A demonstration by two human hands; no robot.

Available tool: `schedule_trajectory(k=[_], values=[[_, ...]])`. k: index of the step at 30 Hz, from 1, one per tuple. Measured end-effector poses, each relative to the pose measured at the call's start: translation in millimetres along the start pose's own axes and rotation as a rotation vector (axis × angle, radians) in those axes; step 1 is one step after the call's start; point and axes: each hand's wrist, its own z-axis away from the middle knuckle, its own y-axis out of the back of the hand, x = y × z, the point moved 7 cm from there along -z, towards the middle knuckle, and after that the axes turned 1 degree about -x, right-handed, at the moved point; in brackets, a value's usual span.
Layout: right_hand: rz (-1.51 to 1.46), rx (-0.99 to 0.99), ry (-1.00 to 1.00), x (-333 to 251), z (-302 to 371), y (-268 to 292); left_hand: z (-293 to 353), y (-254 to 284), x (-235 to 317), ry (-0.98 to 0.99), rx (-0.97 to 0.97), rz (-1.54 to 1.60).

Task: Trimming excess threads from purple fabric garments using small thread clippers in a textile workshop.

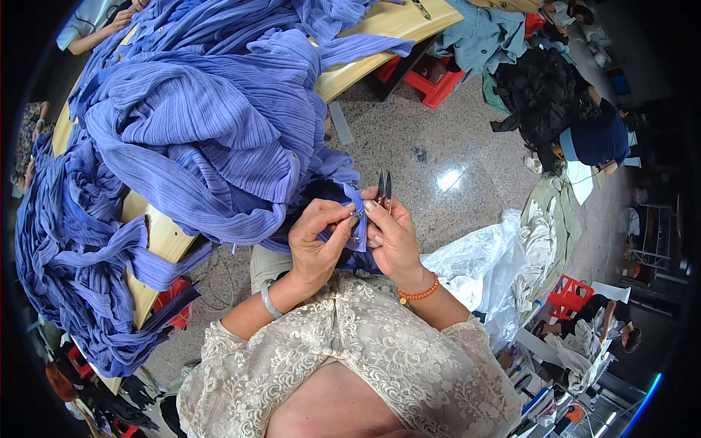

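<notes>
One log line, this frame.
left hand: pinches blue strip | right hand: touches blue strip, holds snips | nearby: blue garments on wooden table

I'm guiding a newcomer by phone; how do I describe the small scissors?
Find the big pile of blue-purple garments. At its lower right, the person's right hand holds the small scissors. Their two dark, pointed blades jut up beyond the hand, unlike the blue-purple cloth beside them.

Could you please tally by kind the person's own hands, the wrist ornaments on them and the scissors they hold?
Hands: 2 (left hand, right hand)
Wrist ornaments: 2 (pale bangle, orange bead bracelet)
Scissors: 1
Total: 5
</notes>
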Motion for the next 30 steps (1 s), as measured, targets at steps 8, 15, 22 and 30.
schedule_trajectory(k=[8,15,22,30], values=[[0.132,0.031,0.032,-6,-1,0,-2,1,-6,0.168,-0.082,0.205],[0.193,-0.045,0.054,-12,-2,0,7,0,-17,0.407,-0.118,0.527],[0.625,-0.093,0.261,-31,-1,-9,10,6,-25,0.463,-0.131,0.524],[1.333,-0.175,0.633,-64,31,-28,9,11,-23,0.437,-0.073,0.537]])
